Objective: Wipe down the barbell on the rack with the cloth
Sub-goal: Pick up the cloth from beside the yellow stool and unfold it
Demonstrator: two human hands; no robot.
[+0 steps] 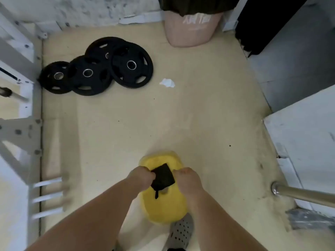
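Two bare forearms reach down from the bottom of the view, and the left hand (141, 177) and right hand (188, 180) meet just above a yellow tub (163, 212) on the floor. Both hands are curled tight, each gripping one side of a small black cloth (163, 175) that is stretched between them, with the fingers wrapped round its edges. A thin dark strand hangs from the cloth's lower left corner over the inside of the tub. Just below the tub, partly hidden by the right forearm, is a grey shoe (181, 230) with rows of holes. The shiny steel end of the barbell (299, 194) juts in from the right edge, well apart from the cloth and untouched by either hand; what it rests on is outside the view. Beside it on the right lies a white panel (308, 142). Along the left side stands the white metal frame of the rack (20, 127), blurred, with short pegs sticking out low down. Further off on the pale floor, a row of black weight plates (97, 69) lies overlapping near the rack's foot. A crumpled scrap of white paper (167, 82) lies to their right, and a pink bag (192, 29) sits against the far wall
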